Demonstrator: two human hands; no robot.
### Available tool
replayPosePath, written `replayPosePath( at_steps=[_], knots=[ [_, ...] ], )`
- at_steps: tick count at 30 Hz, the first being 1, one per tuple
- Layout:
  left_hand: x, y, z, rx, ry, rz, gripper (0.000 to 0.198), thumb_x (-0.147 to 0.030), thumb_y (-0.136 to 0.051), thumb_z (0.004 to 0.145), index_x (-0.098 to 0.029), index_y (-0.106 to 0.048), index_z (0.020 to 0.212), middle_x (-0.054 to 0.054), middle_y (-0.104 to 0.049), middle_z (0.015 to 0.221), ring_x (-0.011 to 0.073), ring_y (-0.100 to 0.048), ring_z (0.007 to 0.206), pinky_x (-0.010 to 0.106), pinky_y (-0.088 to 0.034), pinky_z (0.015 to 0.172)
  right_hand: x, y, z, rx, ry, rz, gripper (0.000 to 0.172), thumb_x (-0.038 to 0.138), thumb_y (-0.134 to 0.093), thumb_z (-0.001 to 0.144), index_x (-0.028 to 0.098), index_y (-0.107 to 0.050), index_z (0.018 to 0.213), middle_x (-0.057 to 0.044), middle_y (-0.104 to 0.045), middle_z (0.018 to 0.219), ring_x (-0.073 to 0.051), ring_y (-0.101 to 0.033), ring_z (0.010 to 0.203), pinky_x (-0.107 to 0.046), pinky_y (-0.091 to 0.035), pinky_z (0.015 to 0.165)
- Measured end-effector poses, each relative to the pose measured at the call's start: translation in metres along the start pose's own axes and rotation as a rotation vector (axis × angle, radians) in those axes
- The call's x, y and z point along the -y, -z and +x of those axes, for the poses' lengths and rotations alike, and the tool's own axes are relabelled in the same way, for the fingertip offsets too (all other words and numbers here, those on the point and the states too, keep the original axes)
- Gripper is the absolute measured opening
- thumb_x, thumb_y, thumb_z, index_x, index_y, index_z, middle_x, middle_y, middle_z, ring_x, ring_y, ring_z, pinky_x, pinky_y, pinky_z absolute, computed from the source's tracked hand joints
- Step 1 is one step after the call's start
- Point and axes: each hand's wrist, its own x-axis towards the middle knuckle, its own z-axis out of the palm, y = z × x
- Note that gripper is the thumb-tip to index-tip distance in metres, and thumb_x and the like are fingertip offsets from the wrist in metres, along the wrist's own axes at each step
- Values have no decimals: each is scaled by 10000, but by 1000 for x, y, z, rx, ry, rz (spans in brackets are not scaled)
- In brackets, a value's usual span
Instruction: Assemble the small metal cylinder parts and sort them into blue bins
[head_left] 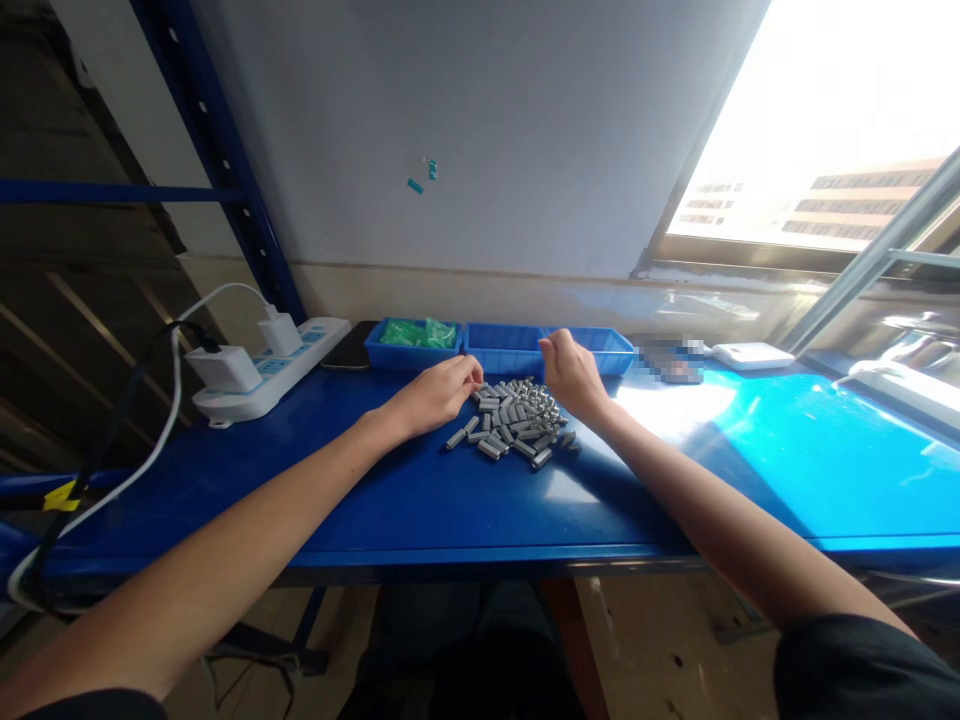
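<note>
A pile of short grey metal standoffs (517, 412) lies on the blue table, with shinier screw-like pieces (553, 418) on its right side. At the pile's left edge my left hand (444, 390) is low, its fingertips pinched together beside the upper pieces. My right hand (571, 375) is raised over the right end of the pile, fingers curled closed in front of the blue bins. Whatever either hand pinches is hidden or too small to make out. Behind the pile stand a middle blue bin (491, 362) and a right blue bin (616, 355).
The left blue bin (379, 352) contains green plastic bags (420, 333). A white power strip (247, 400) with plugs and cables sits to the left, by a dark flat object (349, 347). A blurred-out item (671, 360) and a white box (752, 355) lie at the right.
</note>
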Motion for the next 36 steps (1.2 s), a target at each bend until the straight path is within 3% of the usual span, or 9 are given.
replayPosePath(
  at_steps=[5,8,13,16,22,26,30,34,36],
  knots=[
    [-12,1,0,-74,-63,-43,102,-187,-401,896,-184,-501,874,52,-596,915,169,-566,834,281,-453,770,36,-1,-15,203,182,-6,256,307,-300,968,208,-456,789,-54,-601,644,-188,-537,567,-289,-259,545],
    [-14,1,-1,-78,-67,-69,106,-196,-396,901,-183,-498,876,46,-597,898,161,-564,815,272,-454,765,47,2,-18,207,234,22,265,338,-352,958,208,-461,754,-36,-586,622,-172,-530,556,-281,-280,553],
    [-14,1,-2,-59,-62,-137,124,-252,-400,920,-176,-493,889,32,-604,851,143,-565,752,249,-447,713,48,11,-17,225,300,116,225,363,-549,883,183,-509,1012,-35,-636,791,-167,-568,671,-261,-362,619],
    [-15,1,-2,-63,-45,-170,151,-273,-384,930,-176,-499,917,25,-616,843,135,-569,729,241,-446,693,49,12,-17,223,355,107,139,325,-517,912,196,-547,954,-48,-652,826,-175,-581,737,-274,-383,680],
    [-18,4,-3,-75,1,-185,243,-318,-360,949,-179,-552,1003,26,-636,810,149,-598,749,253,-459,704,46,7,-16,222,245,85,269,354,-394,969,182,-571,864,-67,-660,758,-182,-591,704,-275,-384,659],
    [-19,2,-4,-46,-39,-106,291,-334,-485,897,-199,-563,1143,31,-658,872,164,-613,790,252,-460,690,40,5,-15,208,167,68,352,349,-310,987,192,-549,783,-62,-641,711,-174,-578,649,-263,-360,613],
    [-17,-1,-4,-100,-15,-27,259,-376,-516,887,-210,-604,1065,23,-667,839,165,-613,753,257,-450,682,41,5,-16,230,162,72,372,361,-306,985,197,-527,734,-50,-612,666,-169,-562,608,-261,-332,585],
    [-16,-1,-4,-133,45,37,252,-375,-434,929,-207,-614,982,15,-661,757,167,-613,700,253,-425,647,46,9,-17,245,147,159,247,395,-431,942,185,-554,986,-20,-618,695,-170,-578,623,-252,-348,581],
    [-15,0,-5,-121,52,52,289,-364,-380,951,-198,-613,906,25,-661,755,170,-620,713,251,-422,650,47,11,-17,247,151,190,308,387,-510,901,181,-507,1130,-8,-620,721,-168,-579,625,-248,-361,579]
  ],
)
